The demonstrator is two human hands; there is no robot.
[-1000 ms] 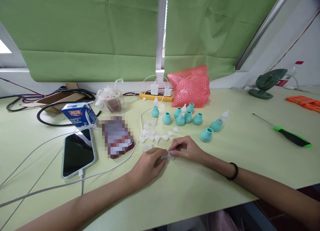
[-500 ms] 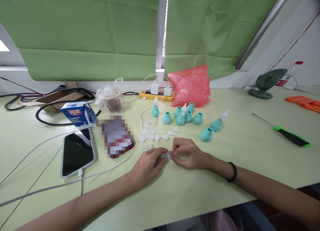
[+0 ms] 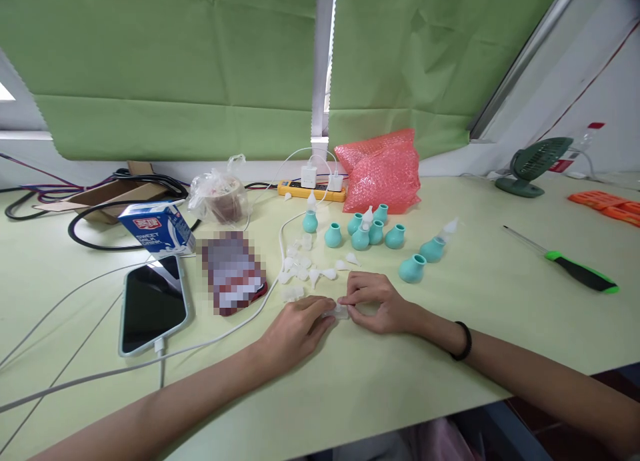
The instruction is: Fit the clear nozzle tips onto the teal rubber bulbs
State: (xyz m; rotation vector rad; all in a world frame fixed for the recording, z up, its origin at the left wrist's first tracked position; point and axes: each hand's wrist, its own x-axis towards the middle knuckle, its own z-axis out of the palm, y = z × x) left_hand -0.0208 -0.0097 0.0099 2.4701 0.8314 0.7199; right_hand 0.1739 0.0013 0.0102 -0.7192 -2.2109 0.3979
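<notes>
Between my two hands, low over the table, is a small translucent plastic piece (image 3: 341,312). My left hand (image 3: 299,329) is closed on its left end, thumb and fingers together. At its right end, my right hand (image 3: 379,304) pinches with thumb and forefinger; the fingers partly hide the piece. Just beyond lie loose white pointed tips (image 3: 314,276) and a clear plastic piece (image 3: 293,293). Several teal rubber bulbs (image 3: 333,235) stand farther back, a few with white tips fitted. One capped bulb (image 3: 433,249) leans at the right, near an open bulb (image 3: 413,268).
At the left are a phone (image 3: 155,304) with a white cable (image 3: 215,339), a dark red item (image 3: 235,274) and a blue milk carton (image 3: 156,228). Pink bubble wrap (image 3: 383,174) and a yellow power strip (image 3: 295,190) sit behind. A screwdriver (image 3: 580,270) and fan (image 3: 533,164) are right.
My right hand's fingertips have shifted slightly up, showing more of the translucent piece's right end. My left hand stays nearly in place, and the other things have not moved.
</notes>
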